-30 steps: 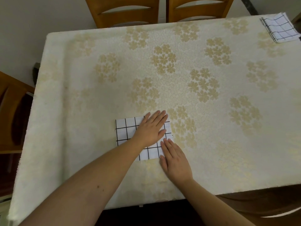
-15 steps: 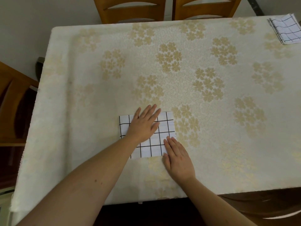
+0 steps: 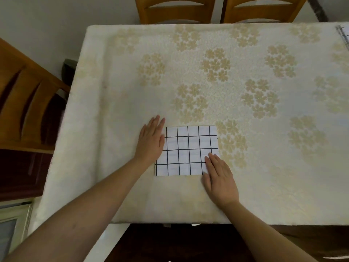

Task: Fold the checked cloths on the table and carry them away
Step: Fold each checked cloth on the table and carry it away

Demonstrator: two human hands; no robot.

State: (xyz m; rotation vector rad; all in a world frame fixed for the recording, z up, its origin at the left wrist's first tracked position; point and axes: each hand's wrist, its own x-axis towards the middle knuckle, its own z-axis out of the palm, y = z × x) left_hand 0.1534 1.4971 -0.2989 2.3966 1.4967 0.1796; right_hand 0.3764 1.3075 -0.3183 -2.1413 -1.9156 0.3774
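Note:
A folded white cloth with a black grid point(image 3: 187, 150) lies flat on the table near its front edge. My left hand point(image 3: 151, 140) lies flat with straight fingers over the cloth's left edge, partly on the tablecloth. My right hand point(image 3: 219, 176) presses flat on the cloth's near right corner, fingers straight. A second checked cloth point(image 3: 344, 35) shows only as a sliver at the far right edge of the view.
The table wears a cream tablecloth with pale gold flower clusters point(image 3: 245, 91). Two wooden chairs point(image 3: 175, 10) stand behind the far edge and another chair point(image 3: 24, 103) stands at the left side. A dark floor lies below the front edge.
My left hand has slid left across the cloth from its middle to its left edge. My right hand has kept to the near right corner. The view has shifted, pushing the second cloth nearly out of frame.

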